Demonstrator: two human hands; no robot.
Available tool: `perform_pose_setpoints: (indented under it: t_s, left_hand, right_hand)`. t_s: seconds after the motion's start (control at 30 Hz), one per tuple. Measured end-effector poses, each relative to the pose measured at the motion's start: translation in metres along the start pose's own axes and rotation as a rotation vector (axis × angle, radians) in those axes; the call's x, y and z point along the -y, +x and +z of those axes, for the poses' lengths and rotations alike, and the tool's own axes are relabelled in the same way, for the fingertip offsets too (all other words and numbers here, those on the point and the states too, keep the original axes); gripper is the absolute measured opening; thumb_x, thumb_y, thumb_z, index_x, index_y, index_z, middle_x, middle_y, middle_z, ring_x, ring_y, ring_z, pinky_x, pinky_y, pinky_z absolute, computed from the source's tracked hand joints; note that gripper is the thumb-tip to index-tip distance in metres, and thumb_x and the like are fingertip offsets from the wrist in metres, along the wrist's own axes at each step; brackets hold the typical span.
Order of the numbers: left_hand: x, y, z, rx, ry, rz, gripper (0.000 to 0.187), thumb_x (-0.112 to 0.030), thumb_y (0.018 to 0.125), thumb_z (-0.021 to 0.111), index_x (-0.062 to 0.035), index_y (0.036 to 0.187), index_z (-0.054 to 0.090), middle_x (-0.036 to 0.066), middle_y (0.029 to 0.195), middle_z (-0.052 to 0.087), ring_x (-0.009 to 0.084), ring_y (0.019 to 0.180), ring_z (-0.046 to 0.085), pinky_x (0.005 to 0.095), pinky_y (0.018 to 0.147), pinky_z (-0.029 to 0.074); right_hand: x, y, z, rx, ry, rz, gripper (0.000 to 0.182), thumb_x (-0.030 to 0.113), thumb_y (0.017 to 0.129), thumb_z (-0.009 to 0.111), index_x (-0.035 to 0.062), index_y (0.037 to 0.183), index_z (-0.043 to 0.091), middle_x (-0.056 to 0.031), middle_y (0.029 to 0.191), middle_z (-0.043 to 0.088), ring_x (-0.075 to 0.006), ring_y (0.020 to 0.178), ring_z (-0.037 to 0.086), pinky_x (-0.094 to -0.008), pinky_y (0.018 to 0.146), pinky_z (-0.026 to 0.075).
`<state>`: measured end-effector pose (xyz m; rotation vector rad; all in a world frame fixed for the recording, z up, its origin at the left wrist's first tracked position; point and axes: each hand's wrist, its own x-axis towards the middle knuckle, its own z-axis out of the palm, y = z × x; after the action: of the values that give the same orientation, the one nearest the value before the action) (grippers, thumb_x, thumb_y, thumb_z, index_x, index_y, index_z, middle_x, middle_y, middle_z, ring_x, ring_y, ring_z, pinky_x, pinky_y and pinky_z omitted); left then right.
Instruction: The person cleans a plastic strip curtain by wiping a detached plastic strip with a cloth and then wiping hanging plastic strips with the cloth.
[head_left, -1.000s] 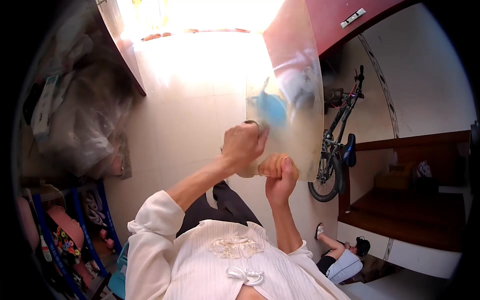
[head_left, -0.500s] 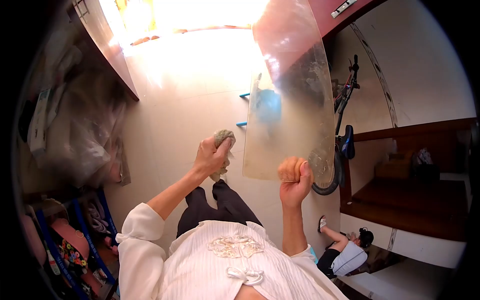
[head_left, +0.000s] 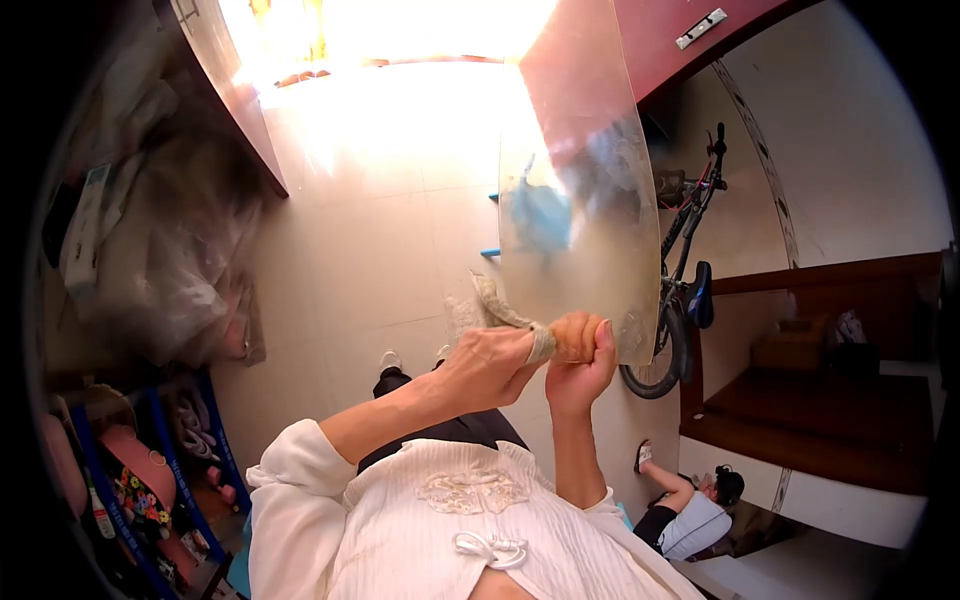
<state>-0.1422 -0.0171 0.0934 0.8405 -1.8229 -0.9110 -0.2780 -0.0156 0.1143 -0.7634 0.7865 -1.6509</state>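
A large clear, cloudy plastic sheet [head_left: 590, 270] stands out in front of me, with a blue object showing through it. My right hand [head_left: 580, 365] is closed around the sheet's near edge, thumb up. My left hand [head_left: 490, 365] is wrapped round a greyish-green cloth [head_left: 541, 343], right beside my right hand at the sheet's lower left corner. One end of the cloth hangs loose to the upper left of my left hand.
A bicycle [head_left: 675, 300] stands behind the sheet at the right. Another person [head_left: 695, 520] sits at the lower right. Shelves with shoes [head_left: 140, 480] and plastic-covered items [head_left: 170, 270] are at the left. A dark wooden bench [head_left: 810, 415] is at the right.
My left hand, with the cloth, has moved right and slightly down to meet my right hand. My right hand and the sheet's near end have shifted slightly left.
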Motion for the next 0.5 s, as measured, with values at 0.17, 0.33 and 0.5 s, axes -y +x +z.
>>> perform_pose_setpoints:
  t_s: [0.17,0.33,0.5]
  left_hand:
    - [0.078,-0.035,0.013,-0.024,-0.600,-0.534,0.016,-0.015,0.092,0.051,-0.0016,0.095,0.060,0.004,0.081,0.062,0.0150,0.068,0.061,0.0283,0.059,0.049]
    - [0.005,0.015,-0.032,0.011,-1.146,-0.702,0.023,-0.017,0.092,0.053,0.0017,0.102,0.061,0.005,0.087,0.062,0.0114,0.075,0.060,0.0266,0.067,0.051]
    - [0.000,0.007,-0.002,0.192,-0.545,-0.481,0.018,-0.011,0.090,0.056,0.0057,0.097,0.060,0.006,0.086,0.063,0.0144,0.077,0.060,0.0283,0.069,0.051]
  right_hand:
    - [0.017,-0.007,0.005,0.062,0.020,-0.042,0.039,0.020,0.098,0.034,0.0109,0.061,0.028,-0.0008,0.056,0.029,-0.0129,0.052,0.025,-0.0272,0.050,0.025]
    - [0.007,-0.022,0.001,-0.082,-0.180,0.150,0.037,0.022,0.097,0.037,0.0115,0.062,0.032,0.0007,0.058,0.032,-0.0092,0.051,0.029,-0.0279,0.047,0.026]
    - [0.004,-0.025,0.003,-0.190,-0.880,-0.010,0.037,0.028,0.096,0.043,0.0079,0.064,0.044,0.0045,0.059,0.040,-0.0065,0.053,0.037,-0.0234,0.047,0.029]
